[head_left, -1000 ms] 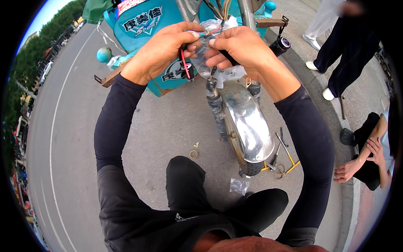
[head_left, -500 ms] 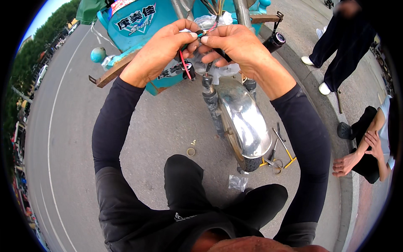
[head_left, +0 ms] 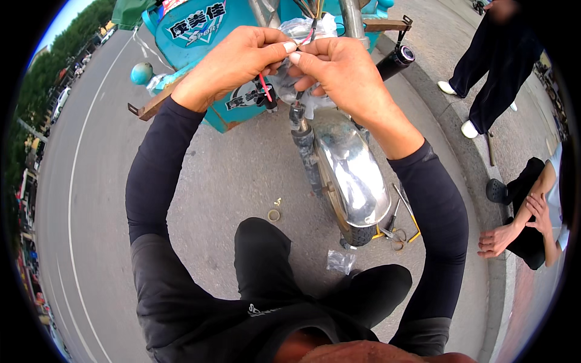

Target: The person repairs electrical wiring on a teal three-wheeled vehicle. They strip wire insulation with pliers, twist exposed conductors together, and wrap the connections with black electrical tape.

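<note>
My left hand (head_left: 245, 59) and my right hand (head_left: 348, 75) meet fingertip to fingertip in front of a teal vehicle (head_left: 209, 51). Both pinch thin electrical wires where a bundle of coloured wires (head_left: 313, 25) comes down from above. The exact join is hidden behind my thumbs. A red wire (head_left: 265, 88) hangs below my left palm. Behind my fingers bulges clear plastic wrapping (head_left: 321, 101). Under my hands stands the front wheel with its shiny metal mudguard (head_left: 354, 172).
On the ground lie a tape roll (head_left: 273, 215), a clear plastic packet (head_left: 341, 261), scissors (head_left: 398, 239) and yellow-handled tools (head_left: 415, 227). A black cylinder (head_left: 396, 62) juts out at the vehicle's right. Beyond the kerb (head_left: 463, 130), one person (head_left: 493, 66) stands and another (head_left: 535, 212) sits.
My left thumb has slid right, close against my right fingertips, covering the teal wire. Less of the red wire hangs out, and the black piece under my right hand is out of sight.
</note>
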{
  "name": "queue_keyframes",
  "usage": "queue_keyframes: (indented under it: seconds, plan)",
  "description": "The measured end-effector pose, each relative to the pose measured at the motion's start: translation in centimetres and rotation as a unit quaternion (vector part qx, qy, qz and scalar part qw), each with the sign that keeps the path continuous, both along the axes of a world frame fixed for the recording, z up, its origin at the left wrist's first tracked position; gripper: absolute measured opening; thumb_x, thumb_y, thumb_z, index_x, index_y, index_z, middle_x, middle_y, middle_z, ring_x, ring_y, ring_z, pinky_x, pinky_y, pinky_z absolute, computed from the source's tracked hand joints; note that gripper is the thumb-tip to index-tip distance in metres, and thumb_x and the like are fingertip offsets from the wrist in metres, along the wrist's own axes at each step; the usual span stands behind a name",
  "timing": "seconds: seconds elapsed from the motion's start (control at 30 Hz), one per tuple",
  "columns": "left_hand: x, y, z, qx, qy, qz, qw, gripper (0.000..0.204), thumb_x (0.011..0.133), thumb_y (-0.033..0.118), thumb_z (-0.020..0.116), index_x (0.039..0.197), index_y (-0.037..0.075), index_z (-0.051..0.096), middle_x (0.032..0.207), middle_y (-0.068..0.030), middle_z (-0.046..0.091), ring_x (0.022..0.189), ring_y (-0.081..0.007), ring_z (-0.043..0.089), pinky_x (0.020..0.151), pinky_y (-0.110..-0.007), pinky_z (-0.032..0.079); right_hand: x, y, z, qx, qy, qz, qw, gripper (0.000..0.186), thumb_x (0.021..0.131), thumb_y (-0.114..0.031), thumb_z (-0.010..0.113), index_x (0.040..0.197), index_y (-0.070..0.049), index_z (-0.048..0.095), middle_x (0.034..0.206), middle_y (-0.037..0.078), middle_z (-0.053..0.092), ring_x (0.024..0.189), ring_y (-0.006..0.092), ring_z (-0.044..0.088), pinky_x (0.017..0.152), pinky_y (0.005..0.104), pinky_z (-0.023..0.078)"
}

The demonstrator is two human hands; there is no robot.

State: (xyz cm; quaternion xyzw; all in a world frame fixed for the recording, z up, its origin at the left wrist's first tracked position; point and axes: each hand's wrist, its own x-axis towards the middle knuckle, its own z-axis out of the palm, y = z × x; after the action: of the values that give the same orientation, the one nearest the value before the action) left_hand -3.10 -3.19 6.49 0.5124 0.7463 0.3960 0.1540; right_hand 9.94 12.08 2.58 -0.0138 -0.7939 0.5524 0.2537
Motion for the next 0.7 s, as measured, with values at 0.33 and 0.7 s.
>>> queue_keyframes:
  seconds: [0.33,0.7]
  plan:
    - [-0.7,0.6,-0.9,0.102,0.083,0.076,0.988,0.030,0.101,0.029,0.064,0.108,0.001,0.070,0.083,0.0017,0.065,0.071,-0.0054,0.059,0.067,-0.022,0.050,-1.2,-1.0,-1.3,0.049,0.117,-0.070,0.990,0.022,0.096,-0.016,0.062,0.098,0.004,0.071,0.076,0.012,0.074,0.066,0.0182,0.073,0.064,0.0322,0.057]
    - [-0.5,-0.4,-2.6,0.078,0.131,0.051,0.987,0.032,0.103,0.029,0.061,0.115,0.000,0.069,0.087,-0.0005,0.067,0.077,-0.0071,0.062,0.071,-0.023,0.052,1.6,0.0,-1.1,0.027,0.023,-0.032,0.999,0.027,0.096,-0.022,0.065,0.098,0.004,0.071,0.078,0.010,0.073,0.067,0.0142,0.071,0.061,0.0280,0.054]
